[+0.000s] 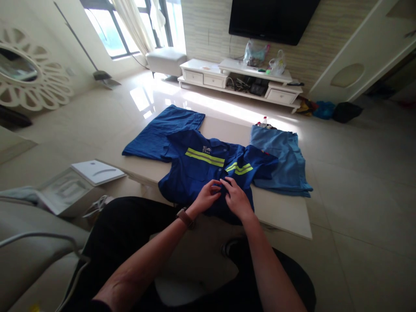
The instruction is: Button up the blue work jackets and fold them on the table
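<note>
A dark blue work shirt (195, 171) with yellow-green reflective stripes lies spread face up on a low white table (286, 212). My left hand (208, 196), with a watch on its wrist, and my right hand (236, 198) meet at the shirt's front placket near the hem. Both pinch the fabric there with closed fingers, fingertips almost touching. A second dark blue garment (162, 130) lies flat at the table's far left. A lighter blue folded garment (286, 162) rests at the right, partly under the shirt's sleeve.
An open white box (65, 190) with its lid (97, 171) sits on the floor at left, beside a sofa arm (29, 242). A white TV stand (240, 80) with bags stands at the far wall under a television (269, 19). My black-trousered knees are below the table edge.
</note>
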Demonstrator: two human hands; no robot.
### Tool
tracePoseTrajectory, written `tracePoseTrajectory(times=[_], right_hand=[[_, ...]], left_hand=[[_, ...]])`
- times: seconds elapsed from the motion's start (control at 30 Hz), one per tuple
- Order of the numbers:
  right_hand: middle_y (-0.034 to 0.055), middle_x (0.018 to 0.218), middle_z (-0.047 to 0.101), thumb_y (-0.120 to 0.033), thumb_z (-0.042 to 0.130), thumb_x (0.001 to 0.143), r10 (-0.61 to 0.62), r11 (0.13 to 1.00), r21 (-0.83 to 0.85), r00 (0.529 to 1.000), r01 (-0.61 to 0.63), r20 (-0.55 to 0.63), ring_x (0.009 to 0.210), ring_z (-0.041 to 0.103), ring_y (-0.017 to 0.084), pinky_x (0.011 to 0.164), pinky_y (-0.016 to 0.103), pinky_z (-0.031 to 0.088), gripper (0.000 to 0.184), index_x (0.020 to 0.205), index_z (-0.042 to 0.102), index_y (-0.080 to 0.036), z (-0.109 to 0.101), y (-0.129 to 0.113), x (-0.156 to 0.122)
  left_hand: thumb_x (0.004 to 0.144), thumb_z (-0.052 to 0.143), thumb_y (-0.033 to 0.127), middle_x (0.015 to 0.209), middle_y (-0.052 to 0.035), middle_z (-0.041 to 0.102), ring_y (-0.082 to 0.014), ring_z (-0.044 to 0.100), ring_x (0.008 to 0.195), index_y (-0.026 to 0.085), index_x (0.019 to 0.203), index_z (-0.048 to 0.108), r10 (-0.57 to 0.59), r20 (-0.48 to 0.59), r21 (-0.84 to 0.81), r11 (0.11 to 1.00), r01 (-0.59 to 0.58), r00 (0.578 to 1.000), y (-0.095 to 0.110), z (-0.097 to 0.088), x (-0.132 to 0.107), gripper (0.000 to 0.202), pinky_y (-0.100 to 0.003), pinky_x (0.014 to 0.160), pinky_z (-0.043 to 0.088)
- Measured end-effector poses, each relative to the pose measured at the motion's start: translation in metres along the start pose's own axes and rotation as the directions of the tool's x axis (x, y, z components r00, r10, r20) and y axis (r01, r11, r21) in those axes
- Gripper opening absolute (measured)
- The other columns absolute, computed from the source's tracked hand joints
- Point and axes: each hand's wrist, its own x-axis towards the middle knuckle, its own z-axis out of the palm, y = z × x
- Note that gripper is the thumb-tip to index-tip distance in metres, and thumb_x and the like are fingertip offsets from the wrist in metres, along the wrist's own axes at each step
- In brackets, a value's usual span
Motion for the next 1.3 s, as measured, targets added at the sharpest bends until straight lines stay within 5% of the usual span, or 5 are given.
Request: tracePoseTrajectory(times=[0.17,0.3,0.47,0.93,1.3], right_hand=[[0.0062,0.117,0.06,-0.012,0.056,0.093,0.072,0.997,0.014,0.997,-0.073,0.031,0.089,0.063,0.017,0.085,0.03,0.051,0.017,0.098,0.07,-0.021,0.002,0.005,0.003],[0.0038,0.104,0.056,-0.009,0.058,0.091,0.079,0.996,0.046,0.996,-0.078,-0.035,0.083,0.059,0.016,0.08,0.028,0.048,0.016,0.091,0.069,-0.021,0.007,0.008,0.007],[0.0042,0.102,0.058,-0.009,0.057,0.093,0.068,0.996,0.068,0.995,-0.064,-0.071,0.084,0.06,0.016,0.08,0.028,0.048,0.018,0.091,0.071,-0.021,0.008,0.009,0.007],[0.0041,0.103,0.059,-0.011,0.057,0.094,0.051,0.989,0.144,0.988,-0.03,-0.146,0.091,0.062,0.018,0.086,0.03,0.049,0.019,0.091,0.072,-0.021,0.016,0.009,0.012],[0.0053,0.108,0.054,-0.014,0.057,0.089,0.089,0.97,0.24,0.972,-0.036,-0.216,0.084,0.06,0.018,0.081,0.031,0.051,0.015,0.099,0.064,-0.022,0.029,0.0,0.016]], left_hand=[[0.075,0.07,0.019,0.089,-0.0059,0.077,-0.0175,0.071,0.082,0.017,0.095,0.063,-0.032,-0.013,0.07,0.997,0.033,0.999,-0.005,-0.016,0.003,0.021,-0.026,0.072,0.051],[0.075,0.074,0.017,0.093,-0.0065,0.074,-0.0165,0.068,0.077,0.016,0.094,0.071,0.045,-0.23,0.382,0.923,0.048,0.972,-0.018,-0.026,0.022,0.019,-0.03,0.076,0.054],[0.073,0.081,0.013,0.089,-0.007,0.07,-0.0183,0.066,0.081,0.016,0.088,0.077,0.095,-0.241,0.632,0.77,0.083,0.966,-0.034,-0.023,0.045,0.015,-0.033,0.084,0.052],[0.082,0.068,0.014,0.079,-0.0026,0.073,-0.0158,0.061,0.07,0.018,0.086,0.077,0.121,-0.068,0.595,0.802,-0.057,0.99,-0.006,-0.021,0.013,0.01,-0.028,0.076,0.049],[0.08,0.064,0.012,0.08,-0.004,0.077,-0.0174,0.067,0.074,0.018,0.086,0.079,0.124,-0.176,0.475,0.88,-0.026,0.977,0.005,-0.008,-0.007,0.017,-0.028,0.073,0.05]])
